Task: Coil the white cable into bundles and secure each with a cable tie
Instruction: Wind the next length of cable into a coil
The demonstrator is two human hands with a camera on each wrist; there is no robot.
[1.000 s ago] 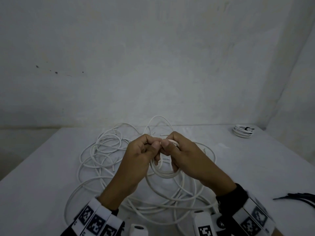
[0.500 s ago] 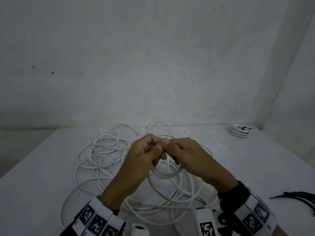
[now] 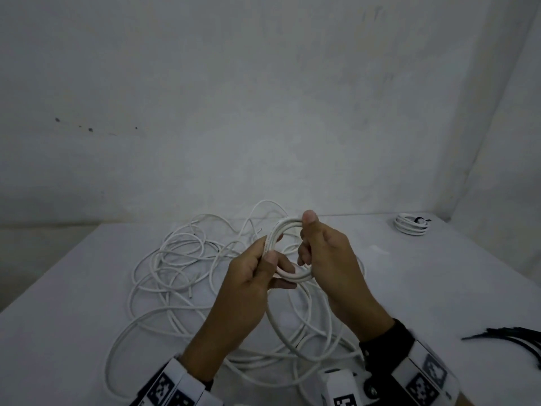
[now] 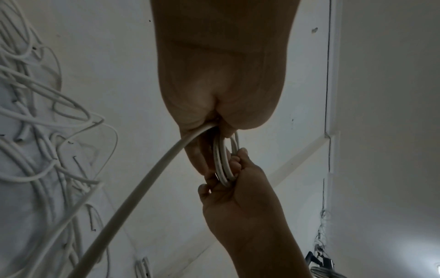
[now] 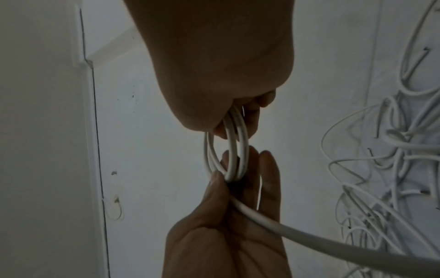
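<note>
The left hand (image 3: 248, 276) pinches the near-left arc of a small coil (image 3: 288, 250) of white cable between thumb and fingers; the right hand (image 3: 328, 256) curls round its right side, thumb on top. The coil hangs mid-frame above a loose cable tangle (image 3: 175, 259) on the table (image 3: 58, 303). A tied bundle (image 3: 411, 224) sits upper right, black cable ties (image 3: 509, 339) lower right.

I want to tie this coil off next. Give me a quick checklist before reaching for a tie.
1. Coil held by both hands: ok, left hand and right hand grip it.
2. Loops lie together: ok.
3. Whole cable wound: not ok, a strand trails to the loose cable.
4. Cable ties within sight: ok, on the table to the right.
5. Free hand for a tie: not ok.
</note>
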